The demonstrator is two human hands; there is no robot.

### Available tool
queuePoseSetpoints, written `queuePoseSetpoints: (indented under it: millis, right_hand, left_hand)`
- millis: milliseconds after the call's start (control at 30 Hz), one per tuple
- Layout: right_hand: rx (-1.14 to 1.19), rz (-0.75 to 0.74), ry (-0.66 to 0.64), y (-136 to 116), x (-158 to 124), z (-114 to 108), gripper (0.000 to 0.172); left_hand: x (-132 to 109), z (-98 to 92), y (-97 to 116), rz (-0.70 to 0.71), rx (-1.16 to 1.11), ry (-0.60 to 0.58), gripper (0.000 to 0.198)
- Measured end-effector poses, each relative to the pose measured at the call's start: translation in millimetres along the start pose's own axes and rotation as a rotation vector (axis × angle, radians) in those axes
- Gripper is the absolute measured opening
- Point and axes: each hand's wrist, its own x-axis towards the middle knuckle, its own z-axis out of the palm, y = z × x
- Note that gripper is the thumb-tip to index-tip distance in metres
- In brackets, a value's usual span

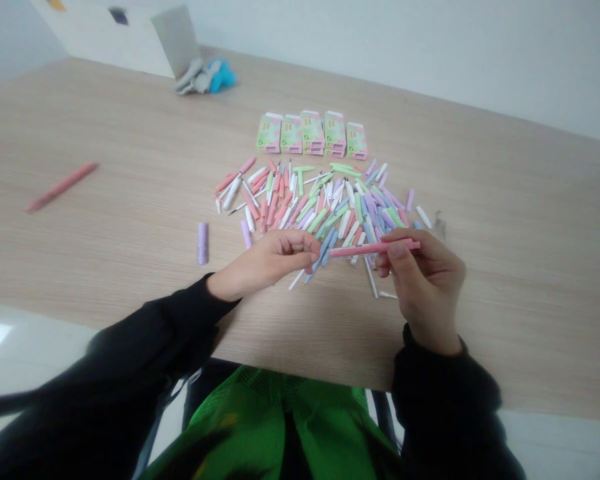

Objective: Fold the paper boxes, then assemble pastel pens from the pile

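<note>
One pink pen (353,251) sits clamped in the right hand's (427,283) grip, reaching toward nine o'clock, its end just beside the left hand (277,257), whose fingers curl; whether they pinch anything, I cannot tell.

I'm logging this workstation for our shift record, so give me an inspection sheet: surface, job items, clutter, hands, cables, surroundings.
Surface: pale wood-grain table.
Job's things: jumbled pile of pastel and white plastic-looking pen parts; row of green-and-pink cardboard boxes behind it.
Clutter: short purple cylinder and long coral pen-shaped stick lie apart, left of the pile; crumpled grey-and-blue bundle farther back.
Hands: right hand grips a slender pink pen-shaped stick; left hand is curled near its left end, nothing clearly held.
Cables: nothing clearly seen.
Surroundings: white box at back left; pale wall behind the table.
</note>
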Motion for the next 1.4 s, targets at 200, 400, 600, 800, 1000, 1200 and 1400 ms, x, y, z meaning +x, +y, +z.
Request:
queuePoseSetpoints:
  millis: [200, 400, 600, 800, 1000, 1200, 1400]
  right_hand:
    - [-0.081, 0.026, -0.024, -2, 0, 0, 0.008]
    - [-0.150, 0.057, -0.210, -4, 1, 2, 0.006]
    - [-0.088, 0.134, -0.197, 5, 6, 6, 0.007]
    - [0.356, 0.564, -0.286, 28, 3, 19, 0.017]
    - [0.670, 0.882, -0.319, 29, 1, 27, 0.012]
    - [0.777, 1.014, -0.333, 30, 6, 25, 0.013]
    - [0.779, 1.047, -0.362, 31, 2, 28, 0.007]
  left_hand:
    - [2, 2.9, -6, -0.015, -0.074, -0.003, 0.015]
    - [-1, 7.2, -6, -0.036, -0.141, -0.181, 0.026]
    - [1, 3.1, -3, 0.047, -0.095, 0.037, 0.017]
    - [-3, -2.8, -3, 0.303, 0.080, 0.361, 0.020]
    - [-5, -4.7, -1, 0.335, 0.183, 0.384, 0.020]
    - [-7, -7.6, 5, 0.369, 0.203, 0.381, 0.017]
    - [-8, -8.1, 7, 0.378, 0.197, 0.385, 0.013]
